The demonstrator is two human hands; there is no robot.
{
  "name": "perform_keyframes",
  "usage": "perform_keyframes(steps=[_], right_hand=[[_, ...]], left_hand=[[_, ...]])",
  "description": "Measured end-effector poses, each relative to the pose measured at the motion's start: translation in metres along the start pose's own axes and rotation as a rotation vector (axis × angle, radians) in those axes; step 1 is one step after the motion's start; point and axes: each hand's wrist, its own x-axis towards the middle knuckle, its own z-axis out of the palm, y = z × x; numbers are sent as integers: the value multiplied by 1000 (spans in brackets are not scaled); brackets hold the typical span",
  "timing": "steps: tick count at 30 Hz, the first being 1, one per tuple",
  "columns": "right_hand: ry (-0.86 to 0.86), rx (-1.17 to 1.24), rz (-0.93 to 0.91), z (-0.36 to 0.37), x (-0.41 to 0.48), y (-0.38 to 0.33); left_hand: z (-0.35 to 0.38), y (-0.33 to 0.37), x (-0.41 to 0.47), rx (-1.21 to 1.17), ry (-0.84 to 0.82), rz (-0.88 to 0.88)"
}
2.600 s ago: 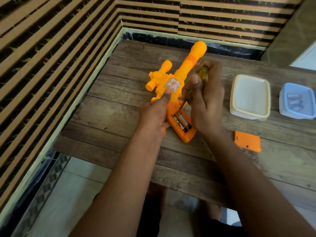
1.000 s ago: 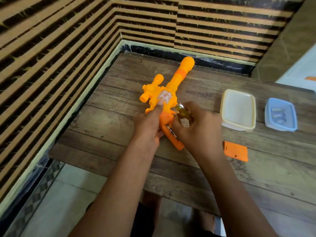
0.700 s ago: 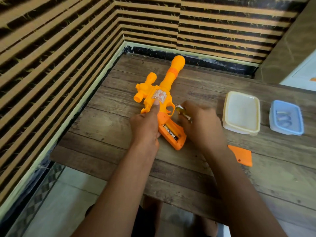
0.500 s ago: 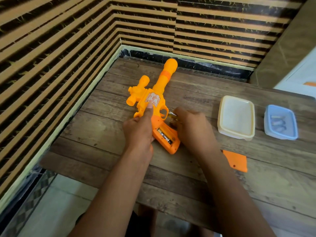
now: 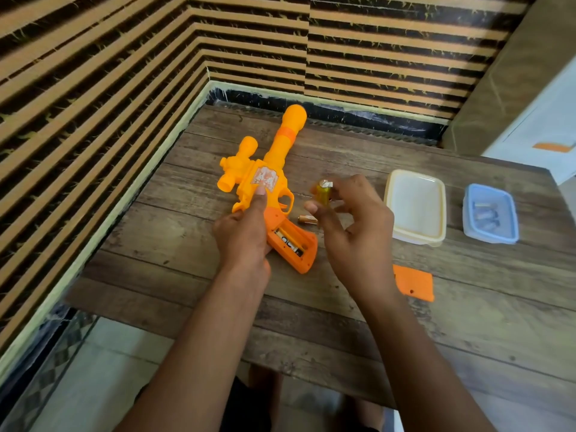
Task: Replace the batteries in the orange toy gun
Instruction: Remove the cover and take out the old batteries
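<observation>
The orange toy gun (image 5: 271,169) lay flat on the wooden table (image 5: 343,322), its barrel pointing away from the person and its grip toward them. The left hand (image 5: 243,235) gripped the gun where body meets grip, fingers curled round it and the index finger laid straight on the sticker. The battery compartment (image 5: 293,241) in the grip was open, with one battery (image 5: 288,243) lying inside. A second, loose battery (image 5: 307,219) lay on the table just right of the gun's grip. Right of the gun, the right hand (image 5: 352,226) hovered above the table, thumb and fingers pinching a yellow-handled screwdriver (image 5: 322,193), the other fingers loosely curled. The orange compartment cover (image 5: 414,283) lay flat, right of the gun and nearer the person. Farther right of the gun stood a cream container (image 5: 417,240), then a blue container (image 5: 489,236) holding spare batteries (image 5: 486,213).
</observation>
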Motion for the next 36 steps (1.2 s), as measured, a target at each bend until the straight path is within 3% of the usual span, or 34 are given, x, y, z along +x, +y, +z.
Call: perform_keyframes(steps=[7, 27, 32, 36], right_hand=[[54, 197, 75, -3, -2, -3], [-164, 90, 84, -12, 2, -8], [-65, -13, 109, -13, -4, -9], [61, 75, 254, -9, -12, -7]], left_hand=[[2, 0, -1, 8, 4, 8], [0, -4, 6, 10, 10, 2], [0, -4, 7, -20, -7, -11], [0, -2, 7, -56, -13, -38]])
